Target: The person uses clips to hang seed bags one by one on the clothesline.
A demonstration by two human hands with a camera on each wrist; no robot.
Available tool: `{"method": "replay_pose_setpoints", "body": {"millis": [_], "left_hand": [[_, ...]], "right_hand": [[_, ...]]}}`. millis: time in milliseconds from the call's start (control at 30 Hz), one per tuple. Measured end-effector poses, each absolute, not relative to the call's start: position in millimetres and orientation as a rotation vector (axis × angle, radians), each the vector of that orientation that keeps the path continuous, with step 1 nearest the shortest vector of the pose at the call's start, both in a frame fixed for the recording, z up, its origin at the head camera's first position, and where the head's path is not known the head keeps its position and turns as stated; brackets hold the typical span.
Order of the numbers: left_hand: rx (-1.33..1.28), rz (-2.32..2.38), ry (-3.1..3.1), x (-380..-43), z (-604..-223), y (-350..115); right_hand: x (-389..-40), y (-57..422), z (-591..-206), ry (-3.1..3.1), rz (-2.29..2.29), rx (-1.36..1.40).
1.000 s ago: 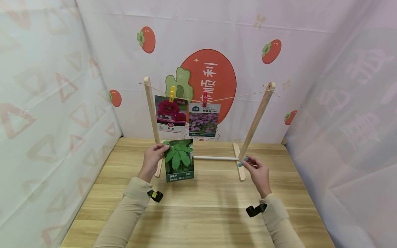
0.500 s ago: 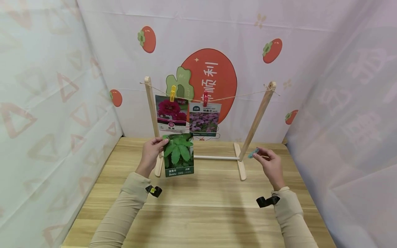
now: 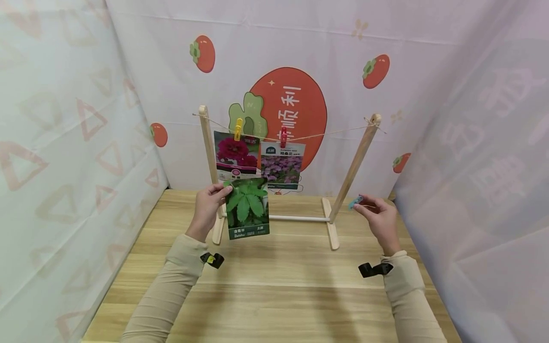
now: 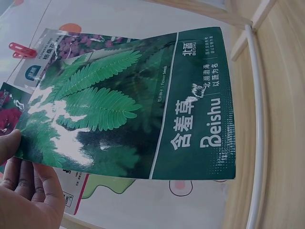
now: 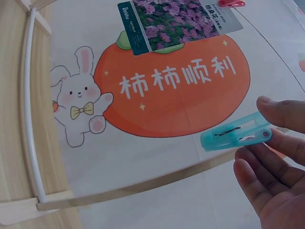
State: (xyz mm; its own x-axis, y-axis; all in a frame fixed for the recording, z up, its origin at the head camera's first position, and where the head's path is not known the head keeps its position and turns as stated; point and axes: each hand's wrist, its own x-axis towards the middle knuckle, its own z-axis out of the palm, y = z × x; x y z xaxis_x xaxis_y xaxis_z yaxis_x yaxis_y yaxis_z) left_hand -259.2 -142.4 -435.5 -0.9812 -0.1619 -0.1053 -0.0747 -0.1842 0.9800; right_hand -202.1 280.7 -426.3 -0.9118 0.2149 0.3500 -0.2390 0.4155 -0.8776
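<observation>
My left hand (image 3: 208, 209) pinches a green seed packet (image 3: 247, 208) by its upper left corner. The packet, printed with fern-like leaves, overlaps the bottom of a magenta-flower seed packet (image 3: 236, 155) in the head view. That one hangs from a string under a yellow clothespin (image 3: 238, 129). Beside it a purple-flower seed packet (image 3: 281, 164) hangs under a red clothespin (image 3: 284, 136). At the right, beyond the rack's post, my right hand (image 3: 379, 221) holds a light-blue clothespin (image 5: 236, 132) between thumb and fingers. In the right wrist view its tip points away from the hand.
A wooden rack stands on the table (image 3: 274, 295), with a left post (image 3: 208, 143) and a right post (image 3: 355, 166). A thin string (image 3: 334, 134) runs between their tops, and a white rod (image 3: 300, 218) joins them low down. Printed cloth (image 3: 343, 85) walls the back and sides.
The green seed packet has risen with my left hand, up to the magenta packet's lower edge. My right hand has moved right and up with the clothespin, away from the post's foot.
</observation>
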Motion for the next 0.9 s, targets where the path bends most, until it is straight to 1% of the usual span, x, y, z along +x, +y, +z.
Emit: {"method": "replay_pose_setpoints", "body": {"millis": [400, 900], "left_hand": [[0.289, -2.351, -1.965, -263.0, -418.9, -142.1], [0.169, -2.365, -1.907, -264.0, -404.0, -136.1]], "right_hand": [[-210.9, 278.3, -401.4, -2.240, 1.476, 0.064], [-221.3, 275.2, -373.6, -2.204, 1.377, 0.274]]}}
